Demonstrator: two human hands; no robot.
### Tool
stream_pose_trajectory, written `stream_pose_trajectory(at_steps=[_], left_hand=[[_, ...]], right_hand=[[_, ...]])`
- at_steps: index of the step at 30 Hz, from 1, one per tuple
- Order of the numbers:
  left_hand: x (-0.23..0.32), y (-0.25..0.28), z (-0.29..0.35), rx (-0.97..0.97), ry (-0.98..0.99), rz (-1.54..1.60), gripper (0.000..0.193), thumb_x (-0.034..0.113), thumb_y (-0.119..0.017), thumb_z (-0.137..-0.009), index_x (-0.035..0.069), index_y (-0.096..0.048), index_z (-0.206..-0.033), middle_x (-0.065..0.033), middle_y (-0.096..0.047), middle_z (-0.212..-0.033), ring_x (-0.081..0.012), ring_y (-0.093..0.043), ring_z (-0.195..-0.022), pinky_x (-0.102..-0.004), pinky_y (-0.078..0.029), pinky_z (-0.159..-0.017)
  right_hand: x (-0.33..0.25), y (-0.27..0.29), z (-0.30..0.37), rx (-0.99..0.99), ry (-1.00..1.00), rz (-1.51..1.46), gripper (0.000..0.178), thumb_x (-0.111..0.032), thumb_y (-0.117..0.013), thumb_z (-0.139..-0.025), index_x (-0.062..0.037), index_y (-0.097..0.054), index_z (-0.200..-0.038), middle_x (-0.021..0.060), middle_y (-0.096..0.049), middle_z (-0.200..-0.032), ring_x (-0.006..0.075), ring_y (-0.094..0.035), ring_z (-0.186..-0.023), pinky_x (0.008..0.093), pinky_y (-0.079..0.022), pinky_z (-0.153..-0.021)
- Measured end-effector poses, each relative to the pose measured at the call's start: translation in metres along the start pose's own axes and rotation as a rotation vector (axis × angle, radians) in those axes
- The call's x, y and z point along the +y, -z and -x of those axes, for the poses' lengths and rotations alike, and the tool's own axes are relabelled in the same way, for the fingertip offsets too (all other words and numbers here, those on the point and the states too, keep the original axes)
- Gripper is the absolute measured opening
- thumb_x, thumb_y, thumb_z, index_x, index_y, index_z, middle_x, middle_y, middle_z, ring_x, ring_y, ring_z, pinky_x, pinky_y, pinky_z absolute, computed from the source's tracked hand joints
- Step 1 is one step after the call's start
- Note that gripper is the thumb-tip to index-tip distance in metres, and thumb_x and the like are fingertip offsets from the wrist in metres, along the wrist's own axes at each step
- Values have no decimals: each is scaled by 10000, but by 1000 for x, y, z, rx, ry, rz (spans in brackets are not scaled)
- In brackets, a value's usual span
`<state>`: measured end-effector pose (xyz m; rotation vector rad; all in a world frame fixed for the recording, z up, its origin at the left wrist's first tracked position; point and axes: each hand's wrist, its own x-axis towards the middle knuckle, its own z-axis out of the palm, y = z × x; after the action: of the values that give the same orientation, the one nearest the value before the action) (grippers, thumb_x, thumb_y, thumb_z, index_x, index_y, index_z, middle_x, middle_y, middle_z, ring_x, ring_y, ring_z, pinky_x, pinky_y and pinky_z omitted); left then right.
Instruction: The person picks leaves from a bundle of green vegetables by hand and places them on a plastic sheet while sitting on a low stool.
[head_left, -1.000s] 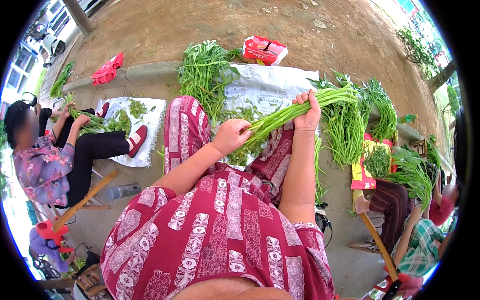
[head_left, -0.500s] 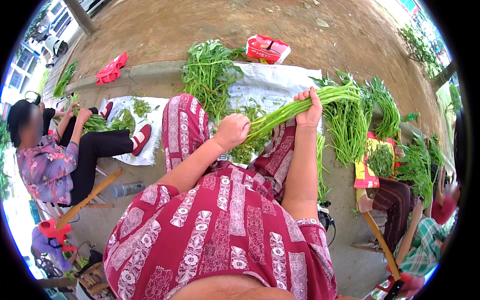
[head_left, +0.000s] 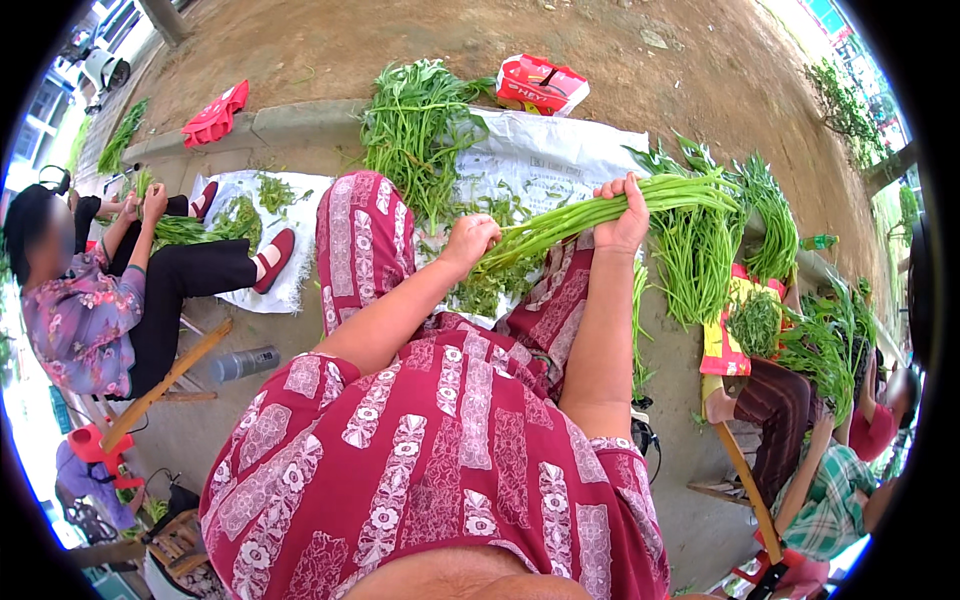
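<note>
A bunch of long green leafy-vegetable stems (head_left: 560,220) stretches across my lap, its leafy tops to the right. My right hand (head_left: 624,212) is closed round the middle of the bunch. At the cut ends on the left, my left hand (head_left: 470,243) pinches with curled fingers, and a thin stem shows at its fingertips. Under the stems, loose leaf scraps (head_left: 485,295) lie on a white woven sheet (head_left: 560,150) between my knees. A heap of leafy greens (head_left: 415,130) sits beyond my left knee, and another heap of stems (head_left: 693,265) is to the right.
A red-and-white bag (head_left: 540,86) and a red cloth bag (head_left: 216,114) lie near the kerb. At left, a seated person (head_left: 85,320) handles greens over a white sheet (head_left: 262,205). A bottle (head_left: 245,363) lies on the ground nearby. Other people (head_left: 835,490) sit at right beside greens.
My left hand has shifted slightly up along the stem ends, its fingertips now pinching a thin stem. My right hand keeps its hold. The view has shifted a little.
</note>
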<state>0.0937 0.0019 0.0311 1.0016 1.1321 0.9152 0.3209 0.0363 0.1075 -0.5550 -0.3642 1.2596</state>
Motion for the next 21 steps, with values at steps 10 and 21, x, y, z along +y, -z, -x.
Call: stream_pose_trajectory(at_steps=[10,21], left_hand=[[-14,38,-9,484,69,107,81,83,-535,-734,24,-588,-719,-12,-537,-625,-71,-470,-563,-215,-363,-503],[54,33,12,346,-480,-149,49,39,-652,-745,15,-630,-781,15,-573,-694,-49,-506,-607,-201,-418,-552]], right_hand=[[-19,24,-7,139,135,-173,71,-132,-537,-846,-105,-473,-860,8,-458,-632,147,-449,-571,329,-424,-614],[-31,39,-7,74,82,-264,97,-140,-570,-840,-101,-481,-847,16,-483,-655,152,-462,-586,327,-435,-622]])
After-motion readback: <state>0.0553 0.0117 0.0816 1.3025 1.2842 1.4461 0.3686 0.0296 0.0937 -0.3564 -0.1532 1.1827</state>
